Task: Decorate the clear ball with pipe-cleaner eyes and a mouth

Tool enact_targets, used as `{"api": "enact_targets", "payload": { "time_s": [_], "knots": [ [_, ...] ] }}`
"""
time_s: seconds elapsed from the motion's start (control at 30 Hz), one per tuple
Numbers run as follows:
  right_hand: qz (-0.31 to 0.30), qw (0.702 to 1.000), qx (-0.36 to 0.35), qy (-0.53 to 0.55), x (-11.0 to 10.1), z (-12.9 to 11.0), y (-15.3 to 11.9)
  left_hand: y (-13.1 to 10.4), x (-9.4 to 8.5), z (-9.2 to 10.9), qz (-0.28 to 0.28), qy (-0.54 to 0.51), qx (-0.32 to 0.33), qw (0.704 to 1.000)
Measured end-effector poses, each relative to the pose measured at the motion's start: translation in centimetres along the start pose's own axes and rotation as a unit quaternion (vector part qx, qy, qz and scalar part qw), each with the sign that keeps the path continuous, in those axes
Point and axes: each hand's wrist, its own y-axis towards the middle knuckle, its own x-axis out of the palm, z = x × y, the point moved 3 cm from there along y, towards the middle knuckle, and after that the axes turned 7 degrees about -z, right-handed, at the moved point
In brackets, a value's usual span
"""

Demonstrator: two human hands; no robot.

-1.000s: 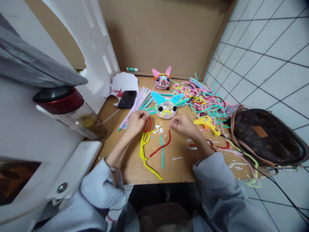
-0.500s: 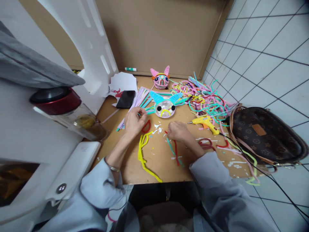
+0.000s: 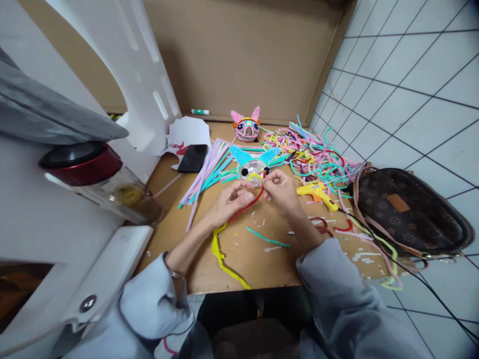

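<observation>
My right hand (image 3: 281,190) pinches a red pipe cleaner (image 3: 245,210) near its upper end. My left hand (image 3: 235,198) is closed beside it, its fingertips at the same pipe cleaner, which trails down to the left under that hand. Right behind the fingers lies an animal face (image 3: 247,165) with blue ears, black eyes and a yellow curved mouth, partly hidden by my hands. Below my left wrist is a twisted yellow pipe cleaner (image 3: 217,249). A short teal pipe cleaner (image 3: 267,237) lies on the cardboard-coloured table (image 3: 202,269).
A pink-eared animal head (image 3: 247,129) stands at the back. Pipe cleaners (image 3: 314,154) are heaped at right, near a yellow glue gun (image 3: 318,194), red-handled scissors (image 3: 322,225) and a brown bag (image 3: 411,212). A phone (image 3: 192,158) and glass bottle (image 3: 134,199) are at left.
Both hands have come together in front of the blue-eared face. The red pipe cleaner has been lifted from the table, and the teal one now lies flatter across it.
</observation>
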Motion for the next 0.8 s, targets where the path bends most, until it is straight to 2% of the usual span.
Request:
{"api": "enact_targets", "payload": {
  "time_s": [0.13,0.23,0.37,0.5,0.67,0.8],
  "knots": [
    [0.002,0.997,-0.005,0.076,-0.5,0.0,0.3,0.3,0.1,-0.3,0.009,-0.019,-0.031,0.999],
    [-0.018,0.993,-0.005,0.119,-1.2,-0.2,0.5,0.5,-0.4,-0.2,0.059,-0.027,-0.035,0.997],
    [-0.015,0.988,-0.006,0.152,-1.7,-0.4,0.7,0.6,-1.5,-0.2,0.132,-0.050,-0.030,0.990],
    [-0.007,0.977,0.017,0.214,-1.4,-0.2,0.7,0.8,-2.3,-0.5,0.172,-0.076,-0.003,0.982],
    [-0.001,0.962,0.007,0.272,-1.0,-0.4,0.4,1.0,-2.5,-0.7,0.201,-0.157,0.011,0.967],
    [-0.007,0.960,-0.010,0.281,-0.6,-0.4,0.2,1.1,-2.2,-0.7,0.184,-0.272,0.032,0.944]
  ]
}}
